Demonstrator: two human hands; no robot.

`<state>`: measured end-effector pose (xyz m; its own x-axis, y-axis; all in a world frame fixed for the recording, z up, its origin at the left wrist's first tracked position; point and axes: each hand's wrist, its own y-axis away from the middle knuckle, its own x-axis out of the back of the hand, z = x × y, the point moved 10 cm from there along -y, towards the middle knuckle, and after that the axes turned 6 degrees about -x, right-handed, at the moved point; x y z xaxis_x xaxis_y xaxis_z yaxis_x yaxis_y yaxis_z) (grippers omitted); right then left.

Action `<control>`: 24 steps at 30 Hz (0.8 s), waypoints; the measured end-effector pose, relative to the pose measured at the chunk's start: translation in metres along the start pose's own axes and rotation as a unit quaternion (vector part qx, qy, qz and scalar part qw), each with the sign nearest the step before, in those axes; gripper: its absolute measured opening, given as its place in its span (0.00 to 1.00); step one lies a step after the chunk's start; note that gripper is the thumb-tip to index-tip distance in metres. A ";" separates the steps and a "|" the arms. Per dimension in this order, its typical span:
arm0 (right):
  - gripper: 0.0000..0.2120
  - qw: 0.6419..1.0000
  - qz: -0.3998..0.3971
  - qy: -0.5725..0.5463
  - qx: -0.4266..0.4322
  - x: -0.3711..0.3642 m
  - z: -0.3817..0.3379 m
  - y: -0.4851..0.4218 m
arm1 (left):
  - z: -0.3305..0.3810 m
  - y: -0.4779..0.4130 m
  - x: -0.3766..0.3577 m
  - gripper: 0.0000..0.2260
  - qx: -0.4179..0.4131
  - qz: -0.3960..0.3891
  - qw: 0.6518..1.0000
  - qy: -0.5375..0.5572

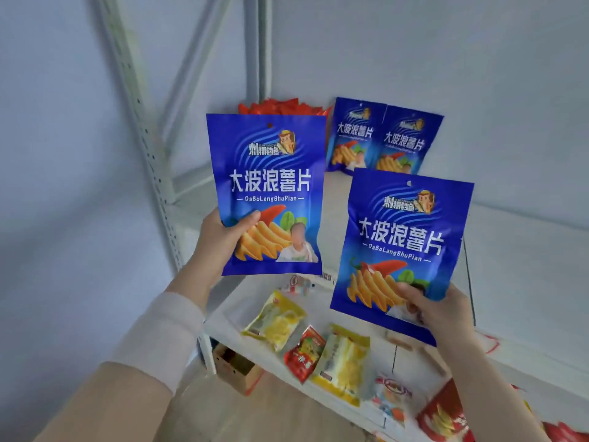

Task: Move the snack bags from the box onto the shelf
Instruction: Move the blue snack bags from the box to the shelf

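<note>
You hold two blue snack bags up in front of the shelf, one in each hand. The left blue bag [266, 193] is upright and faces you; your left hand [223, 240] grips it at the lower left corner, with the thumb pressed on the front and the other fingers hidden behind the bag. The right blue bag [401, 247] is lower and a little nearer to you, slightly tilted; your right hand [436, 309] holds it at the lower right corner, the thumb on the front and the fingers closed behind it. Neither bag touches the shelf board.

Behind them, on the upper shelf board [526, 250], two more blue bags of the same kind [382, 138] stand side by side against the back wall, the one partly overlapping the other. Just to the left of them, a row of red packets [283, 106] shows above the top edge of the left blue bag.

On the lower shelf board [232, 317] several other snacks lie flat: a yellow packet [277, 320], a small red packet [304, 354] touching a second yellow packet [344, 362], and more red packets toward the right edge, which are blurred.

Below the shelf, on the floor near the white post [149, 138], you can see a corner of an open cardboard box [236, 368]. Your left sleeve [153, 339] is light in colour.
</note>
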<state>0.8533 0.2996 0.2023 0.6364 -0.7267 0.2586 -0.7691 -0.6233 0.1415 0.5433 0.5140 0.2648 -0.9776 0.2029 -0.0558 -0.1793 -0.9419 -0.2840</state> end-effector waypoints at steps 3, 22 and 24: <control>0.13 0.999 0.031 -0.029 0.000 0.000 -0.024 -0.049 | -0.010 -0.062 -0.044 0.08 -0.002 -0.028 1.000 0.010; 0.11 0.988 0.034 -0.148 -0.006 -0.030 -0.055 -0.326 | -0.134 -0.304 -0.272 0.11 0.027 -0.135 0.990 0.006; 0.11 0.988 0.033 -0.148 0.003 -0.040 -0.069 -0.355 | -0.138 -0.327 -0.284 0.10 0.017 -0.131 0.991 0.004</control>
<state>1.0969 0.5694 0.2077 0.5742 -0.8184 -0.0230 -0.8102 -0.5721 0.1276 0.8949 0.8018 0.2412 -0.8957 0.4445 0.0079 -0.4314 -0.8648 -0.2570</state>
